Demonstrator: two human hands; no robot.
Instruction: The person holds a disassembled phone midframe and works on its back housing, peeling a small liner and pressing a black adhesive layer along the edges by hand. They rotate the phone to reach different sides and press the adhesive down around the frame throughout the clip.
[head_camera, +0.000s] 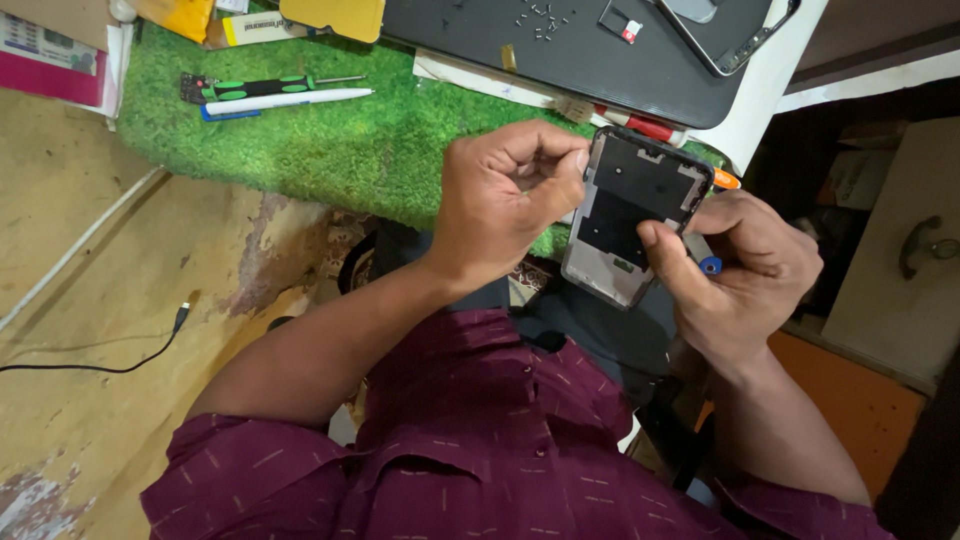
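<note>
Green mat behind; right hand (745, 265) fingers grasp phone frame (635, 215), left hand (505, 200) fingers pinched at its edge.

The person wears a short-sleeved shirt (500, 440) of deep maroon cloth, patterned all over with small pale dashes set at scattered angles. A row of small dark buttons runs down the middle of the front, where the two halves of the shirt meet in a narrow placket. The left sleeve (230, 470) ends above the elbow in a folded hem, and the right sleeve (810, 510) shows only as a strip of the same dashed cloth at the near right edge. Both forearms are bare below the sleeves, and both hands are bare, with no gloves, rings or watch visible. Dark trousers (580, 330) show beyond the shirt.
</note>
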